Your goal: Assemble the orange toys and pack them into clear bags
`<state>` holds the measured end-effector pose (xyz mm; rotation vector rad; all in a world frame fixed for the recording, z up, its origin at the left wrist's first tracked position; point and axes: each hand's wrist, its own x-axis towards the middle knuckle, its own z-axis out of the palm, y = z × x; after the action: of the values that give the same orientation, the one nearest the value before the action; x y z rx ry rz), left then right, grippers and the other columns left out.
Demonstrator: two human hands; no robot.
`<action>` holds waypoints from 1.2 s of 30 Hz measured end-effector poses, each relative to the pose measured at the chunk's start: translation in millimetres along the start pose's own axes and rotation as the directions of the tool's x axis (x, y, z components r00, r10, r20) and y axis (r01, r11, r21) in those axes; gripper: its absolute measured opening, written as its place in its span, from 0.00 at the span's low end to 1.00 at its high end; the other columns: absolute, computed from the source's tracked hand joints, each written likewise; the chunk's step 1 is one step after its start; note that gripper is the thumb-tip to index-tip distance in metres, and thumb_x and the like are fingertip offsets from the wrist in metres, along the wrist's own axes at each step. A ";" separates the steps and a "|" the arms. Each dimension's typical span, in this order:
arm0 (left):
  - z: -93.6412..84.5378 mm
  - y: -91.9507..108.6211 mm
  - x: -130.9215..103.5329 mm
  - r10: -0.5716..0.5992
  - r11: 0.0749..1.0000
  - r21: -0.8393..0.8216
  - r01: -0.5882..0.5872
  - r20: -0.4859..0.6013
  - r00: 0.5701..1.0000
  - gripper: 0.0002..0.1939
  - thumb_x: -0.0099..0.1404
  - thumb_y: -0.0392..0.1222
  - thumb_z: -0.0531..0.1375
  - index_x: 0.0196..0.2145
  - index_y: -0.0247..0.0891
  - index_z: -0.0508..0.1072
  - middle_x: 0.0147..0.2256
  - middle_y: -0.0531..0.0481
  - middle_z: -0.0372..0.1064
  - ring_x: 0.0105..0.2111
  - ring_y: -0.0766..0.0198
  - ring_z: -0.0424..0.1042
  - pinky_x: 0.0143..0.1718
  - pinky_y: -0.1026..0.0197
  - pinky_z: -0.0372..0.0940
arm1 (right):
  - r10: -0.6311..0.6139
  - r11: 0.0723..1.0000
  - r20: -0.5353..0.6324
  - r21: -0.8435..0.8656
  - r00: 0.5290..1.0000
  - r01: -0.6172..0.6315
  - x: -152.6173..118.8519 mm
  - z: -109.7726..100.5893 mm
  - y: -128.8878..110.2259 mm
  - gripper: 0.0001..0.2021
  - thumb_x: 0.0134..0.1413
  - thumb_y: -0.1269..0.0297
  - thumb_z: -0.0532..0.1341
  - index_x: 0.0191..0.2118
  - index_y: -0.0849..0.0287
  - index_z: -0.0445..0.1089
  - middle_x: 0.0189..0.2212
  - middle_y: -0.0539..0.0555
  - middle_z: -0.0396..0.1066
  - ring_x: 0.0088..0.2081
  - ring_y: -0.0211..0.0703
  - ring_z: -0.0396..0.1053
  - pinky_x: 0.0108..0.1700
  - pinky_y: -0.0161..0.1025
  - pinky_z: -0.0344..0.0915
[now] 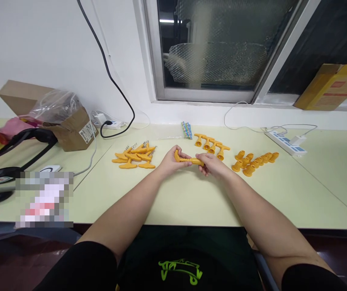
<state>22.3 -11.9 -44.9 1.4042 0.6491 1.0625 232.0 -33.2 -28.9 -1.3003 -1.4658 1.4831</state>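
Yellow T-handle (176,155) clasped in the left hand (171,161), yellow sleeve (197,161) pinched by the right hand (213,164), loose handles (133,156) laid left of both.

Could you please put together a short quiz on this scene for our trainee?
1. True or false: the loose handles with metal spirals lie nearer the left hand than the right hand.
2. How many T-topped tools stand just beyond the right hand?
A) two
B) four
C) seven
3. Fill in the blank: the crossbar of the held tool is in the ____ hand.

Key: 1. True. 2. B. 3. left.
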 end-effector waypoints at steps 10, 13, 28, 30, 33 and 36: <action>-7.5 4.2 -0.9 -0.150 0.988 -0.041 0.147 -0.091 0.984 0.31 0.53 0.47 0.74 0.35 0.42 0.53 0.25 0.58 0.72 0.28 0.65 0.77 0.37 0.60 0.71 | -0.398 0.895 -0.033 -0.234 0.917 0.380 -3.9 0.4 0.9 0.17 0.50 0.53 0.70 0.42 0.56 0.70 0.35 0.52 0.75 0.33 0.40 0.72 0.38 0.38 0.71; -4.5 8.3 -3.9 -0.094 0.995 0.032 0.095 -0.048 0.994 0.30 0.53 0.47 0.74 0.35 0.42 0.53 0.26 0.57 0.72 0.27 0.65 0.76 0.34 0.61 0.70 | -0.129 0.991 -0.008 -0.026 0.992 0.129 1.9 4.6 2.9 0.14 0.60 0.50 0.60 0.34 0.57 0.67 0.22 0.50 0.71 0.21 0.38 0.67 0.26 0.37 0.68; -5.8 7.6 -3.1 -0.090 0.989 0.112 0.093 -0.039 0.995 0.26 0.57 0.49 0.71 0.34 0.41 0.55 0.25 0.59 0.69 0.25 0.67 0.74 0.29 0.64 0.70 | 0.012 0.986 0.127 0.165 0.992 -0.033 -1.4 3.4 0.2 0.15 0.59 0.51 0.64 0.36 0.56 0.64 0.24 0.50 0.73 0.20 0.38 0.71 0.24 0.35 0.71; -4.0 8.8 -3.6 -0.084 0.989 0.121 0.087 -0.031 0.996 0.27 0.56 0.50 0.71 0.34 0.41 0.55 0.26 0.58 0.69 0.24 0.68 0.74 0.29 0.64 0.70 | 0.061 0.971 0.109 0.225 0.992 -0.085 -0.1 4.6 -0.7 0.15 0.62 0.48 0.61 0.37 0.56 0.64 0.21 0.50 0.71 0.18 0.38 0.69 0.21 0.34 0.68; -5.2 7.2 -2.0 -0.091 0.987 0.128 0.098 -0.061 0.994 0.26 0.57 0.51 0.71 0.34 0.41 0.55 0.29 0.56 0.71 0.25 0.67 0.74 0.30 0.63 0.70 | 0.016 0.939 0.139 0.337 0.990 -0.063 -2.3 4.4 -3.4 0.15 0.60 0.49 0.63 0.43 0.54 0.65 0.30 0.52 0.76 0.26 0.41 0.75 0.28 0.37 0.73; -10.6 1.6 1.5 -0.070 0.988 0.132 0.084 -0.109 0.992 0.25 0.58 0.51 0.69 0.37 0.42 0.56 0.33 0.54 0.72 0.29 0.66 0.75 0.34 0.62 0.69 | -0.064 0.911 0.126 0.412 0.990 0.006 -4.0 3.3 -4.3 0.18 0.52 0.56 0.70 0.45 0.52 0.66 0.35 0.50 0.75 0.32 0.40 0.77 0.38 0.39 0.75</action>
<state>13.3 -5.9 -44.3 1.4359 0.8590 1.0512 229.2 -37.4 -24.4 -0.9261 -1.1626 1.7691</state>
